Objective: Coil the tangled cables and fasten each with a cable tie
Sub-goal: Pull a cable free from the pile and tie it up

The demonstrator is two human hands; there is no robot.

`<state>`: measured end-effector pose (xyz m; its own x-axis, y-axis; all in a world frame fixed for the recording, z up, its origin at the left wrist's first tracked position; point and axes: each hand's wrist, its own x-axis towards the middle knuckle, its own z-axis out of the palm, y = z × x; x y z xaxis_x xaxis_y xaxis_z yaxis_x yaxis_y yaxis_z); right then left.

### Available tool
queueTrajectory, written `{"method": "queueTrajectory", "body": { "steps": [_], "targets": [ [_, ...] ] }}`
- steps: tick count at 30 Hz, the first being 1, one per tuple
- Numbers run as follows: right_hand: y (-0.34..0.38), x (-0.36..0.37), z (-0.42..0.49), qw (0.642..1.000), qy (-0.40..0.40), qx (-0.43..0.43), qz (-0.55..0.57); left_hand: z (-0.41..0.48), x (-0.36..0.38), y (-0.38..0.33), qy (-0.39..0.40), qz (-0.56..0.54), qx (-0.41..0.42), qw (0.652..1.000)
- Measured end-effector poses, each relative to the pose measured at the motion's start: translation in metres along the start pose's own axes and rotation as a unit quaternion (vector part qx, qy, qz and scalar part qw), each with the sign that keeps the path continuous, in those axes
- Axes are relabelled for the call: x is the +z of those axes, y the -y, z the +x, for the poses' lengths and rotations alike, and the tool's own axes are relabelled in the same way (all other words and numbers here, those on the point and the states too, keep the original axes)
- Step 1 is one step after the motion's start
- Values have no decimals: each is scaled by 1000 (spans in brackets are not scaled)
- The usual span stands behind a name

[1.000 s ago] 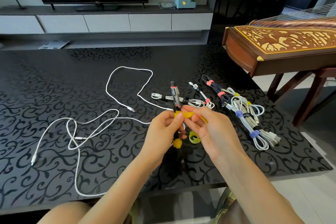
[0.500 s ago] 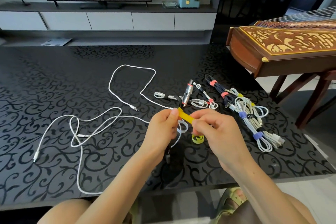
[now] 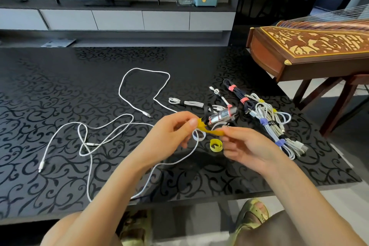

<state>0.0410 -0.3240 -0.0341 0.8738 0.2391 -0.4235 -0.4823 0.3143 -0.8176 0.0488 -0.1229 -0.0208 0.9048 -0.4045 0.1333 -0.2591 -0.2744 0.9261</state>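
Observation:
Above the black patterned table [image 3: 60, 90], my left hand [image 3: 169, 134] grips a small black cable bundle whose silver and red plug [image 3: 222, 116] points right. A yellow cable tie [image 3: 209, 131] runs from that bundle to my right hand [image 3: 247, 146], which pinches its free end. A rolled yellow tie [image 3: 216, 145] and a white tie loop [image 3: 199, 135] lie on the table under my hands. Long loose white cables [image 3: 123, 94] sprawl across the table to the left. Several coiled, tied cables [image 3: 267, 120] lie to the right.
A wooden stringed instrument [image 3: 311, 48] on a stand sits off the table's right side. A TV console [image 3: 119, 20] with a television is beyond the far edge. My knees and sandalled feet show below the table's near edge.
The bundle in my left hand has tilted from upright to pointing right. My right hand has drawn the yellow tie out to the right and lower.

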Motion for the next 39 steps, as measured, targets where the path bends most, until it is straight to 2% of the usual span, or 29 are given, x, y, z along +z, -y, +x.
{"method": "queueTrajectory", "body": {
  "steps": [2, 4, 7, 10, 13, 17, 19, 20, 23, 25, 26, 28, 31, 33, 36, 39],
  "targets": [
    [0, 3, 0, 998, 1, 29, 48, -2, 1, 2, -5, 38, 1, 999],
    [1, 3, 1, 999, -17, 33, 36, -6, 2, 1, 14, 54, -1, 998],
    [6, 0, 7, 995, -54, 7, -87, -18, 7, 0, 65, 152, 19, 986],
    [11, 2, 6, 976, -36, -33, -211, -30, 23, -5, 106, 294, 40, 949],
    [13, 8, 1, 945, -12, -82, -317, -35, 34, -4, 120, 356, 24, 927],
    [10, 19, -8, 907, -28, -188, -376, -37, 38, 8, 112, 351, -58, 928],
    [6, 27, -14, 870, -31, -259, -419, -36, 42, 15, 90, 339, -99, 931],
    [2, 32, -17, 837, -30, -296, -459, -35, 44, 18, 81, 330, -119, 933],
    [-13, 43, -20, 697, -37, -428, -575, -29, 46, 24, 36, 274, -183, 943],
    [-20, 42, -18, 620, -24, -506, -599, -23, 39, 23, -10, 134, -240, 961],
    [-21, 40, -17, 603, -18, -528, -598, -20, 33, 22, -25, 35, -264, 964],
    [-21, 35, -15, 586, -3, -560, -586, -17, 22, 18, -32, -113, -298, 947],
    [-29, 34, -9, 554, 15, -597, -580, -18, 13, 16, -26, -216, -302, 928],
    [-34, 33, -4, 547, 11, -611, -572, -20, 9, 15, -16, -284, -302, 910],
    [-36, 29, -3, 552, -2, -633, -543, -22, 6, 8, 16, -374, -284, 883],
    [-37, 25, -1, 575, -2, -640, -509, -27, 2, 1, 20, -381, -260, 887]
  ]
}}
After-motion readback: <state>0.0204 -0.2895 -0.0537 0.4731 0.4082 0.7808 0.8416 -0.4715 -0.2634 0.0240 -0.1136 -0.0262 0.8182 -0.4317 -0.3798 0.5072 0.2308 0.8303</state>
